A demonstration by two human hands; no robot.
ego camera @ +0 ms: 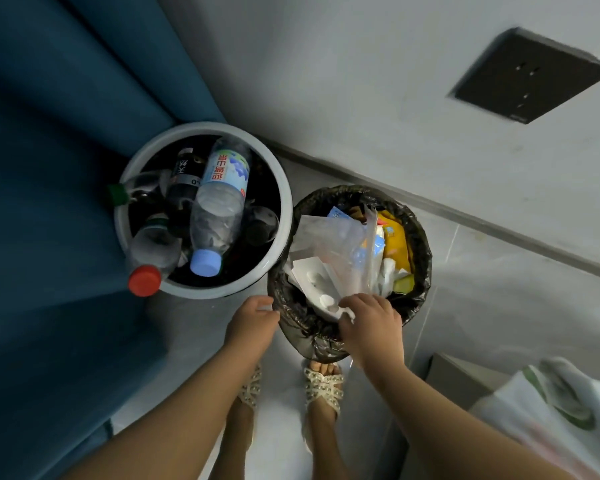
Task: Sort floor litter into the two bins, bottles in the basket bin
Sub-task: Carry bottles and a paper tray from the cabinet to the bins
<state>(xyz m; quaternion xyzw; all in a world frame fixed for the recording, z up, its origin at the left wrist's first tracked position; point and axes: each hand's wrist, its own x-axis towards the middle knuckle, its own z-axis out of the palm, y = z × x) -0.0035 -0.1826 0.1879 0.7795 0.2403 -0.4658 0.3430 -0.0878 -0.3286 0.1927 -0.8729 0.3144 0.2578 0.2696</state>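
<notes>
The right hand (371, 323) pinches a white moulded plastic tray (317, 282), probably pressing it into the black-bagged bin (423, 251) on the right. The left hand (253, 320) is at its rim, perhaps to steady it; grip unclear. Clear plastic bottles (219, 209) fill the white-rimmed basket bin (201, 128) on the left.

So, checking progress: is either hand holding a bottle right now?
No: the right hand grips white packaging in the bag-lined bin, and the left hand sits at its rim.

item 1: clear bottle (219, 209), pale blue cap, in my white-rimmed bin (205, 289). label carries large red chinese characters, lying sideways, which i cannot make out.
item 2: dark bottle (184, 181) beside it. blurred white characters, and a "0" at the label's edge.
</notes>
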